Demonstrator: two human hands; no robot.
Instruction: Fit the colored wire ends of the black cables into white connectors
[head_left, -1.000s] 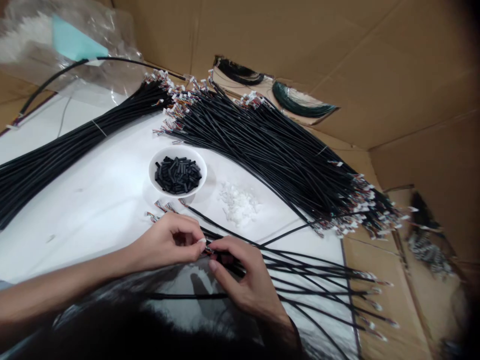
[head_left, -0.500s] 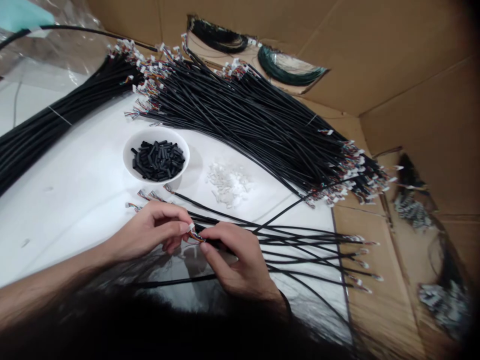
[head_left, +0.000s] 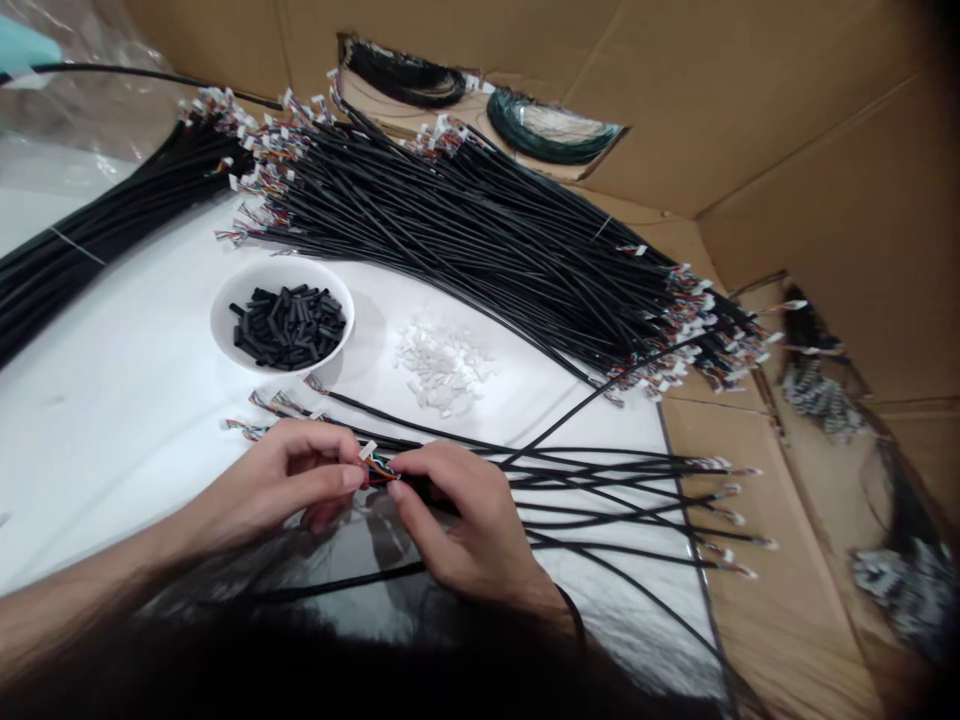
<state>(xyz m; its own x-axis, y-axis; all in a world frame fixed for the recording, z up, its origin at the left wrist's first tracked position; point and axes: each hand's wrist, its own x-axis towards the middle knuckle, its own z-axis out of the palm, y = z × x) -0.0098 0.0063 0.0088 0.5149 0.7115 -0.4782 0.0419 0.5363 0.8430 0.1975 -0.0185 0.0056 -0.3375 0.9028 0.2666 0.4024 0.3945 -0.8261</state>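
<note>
Left hand and right hand pinch together on a small white plastic cable connector.

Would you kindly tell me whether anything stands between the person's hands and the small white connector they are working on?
Nothing visible does: the left hand and right hand are right at the small white plastic connector, whose short multicoloured wires run into the right hand.

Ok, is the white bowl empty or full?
Not empty: the white bowl holds a heap of short black tubes piled in its middle, with bare white bowl showing around them, so it is only partly full.
</note>
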